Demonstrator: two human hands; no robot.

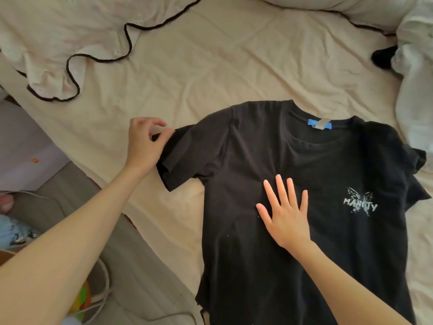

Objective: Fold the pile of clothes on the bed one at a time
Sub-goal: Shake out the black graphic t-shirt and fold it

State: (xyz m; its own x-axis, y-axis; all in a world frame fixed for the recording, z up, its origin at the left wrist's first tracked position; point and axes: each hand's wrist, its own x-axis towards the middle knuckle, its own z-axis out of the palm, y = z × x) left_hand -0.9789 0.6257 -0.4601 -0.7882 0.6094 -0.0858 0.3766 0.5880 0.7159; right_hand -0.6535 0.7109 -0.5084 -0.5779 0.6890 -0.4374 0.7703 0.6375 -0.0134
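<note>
The left hand [146, 143] pinches the sleeve edge of the black T-shirt [269, 165] at about nine o'clock. The right hand [284, 213] lies flat on the shirt's chest, fingers straight and spread. The shirt lies front up on the cream bed sheet [187, 73], collar toward twelve o'clock. A white, dark-trimmed cloth [58, 43], perhaps a pillowcase, lies at ten o'clock; pale bunched laundry [414, 66] at two.

You've got 1 black tee [293, 207], 1 bed [187, 66], 1 frilled pillow [58, 31], 2 hands: left hand [145, 141], right hand [285, 214].
</note>
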